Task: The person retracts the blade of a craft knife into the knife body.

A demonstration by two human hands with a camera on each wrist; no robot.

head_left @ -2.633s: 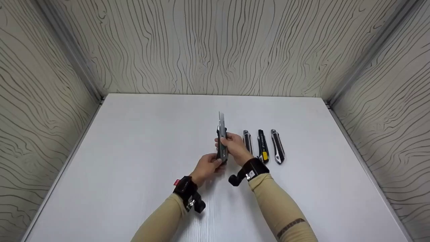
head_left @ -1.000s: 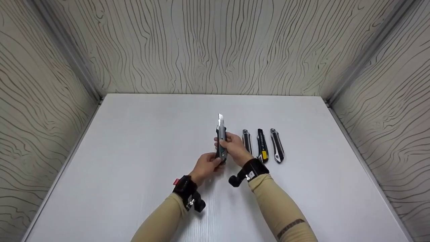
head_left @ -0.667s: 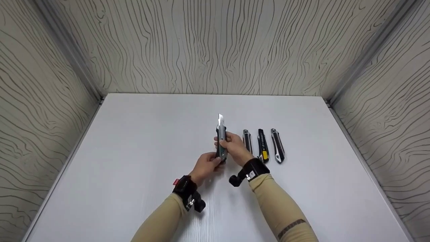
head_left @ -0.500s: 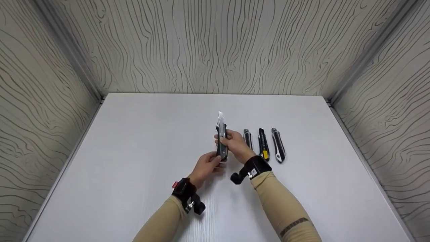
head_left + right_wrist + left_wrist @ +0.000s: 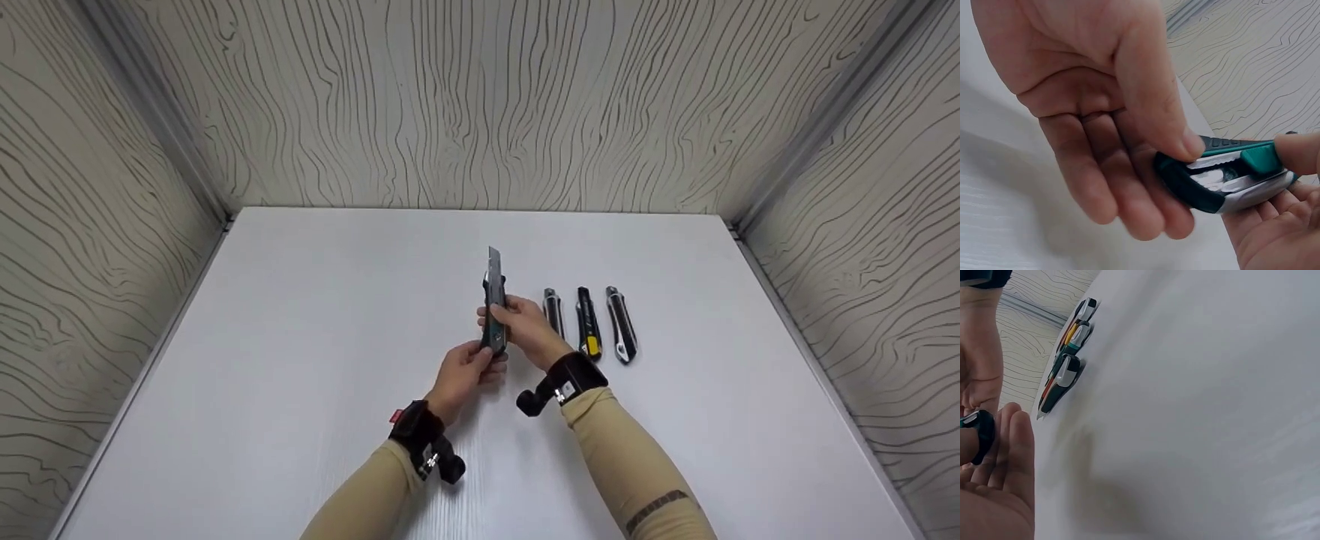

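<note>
Both hands hold one utility knife (image 5: 495,291) above the table, its blade (image 5: 493,256) out and pointing away from me. My right hand (image 5: 526,331) grips the middle of the handle; in the right wrist view its thumb presses beside the green slider (image 5: 1261,160). With thumb and fingers, my left hand (image 5: 459,373) pinches the butt end, its other fingers extended below, as the left wrist view shows. Right of the hands lie three more cutters: a silver and dark one (image 5: 553,309) partly behind the right hand, a black and yellow one (image 5: 588,319), and another silver and dark one (image 5: 620,322).
A white tabletop (image 5: 315,315) lies under everything. Wood-grain panels (image 5: 465,105) stand at its back and both sides, joined by grey corner strips. Each wrist wears a black camera mount (image 5: 576,375).
The blade tip sits slightly higher in the head view than a second ago, and the blade has turned from bright to dull. Both hands keep their hold on the knife.
</note>
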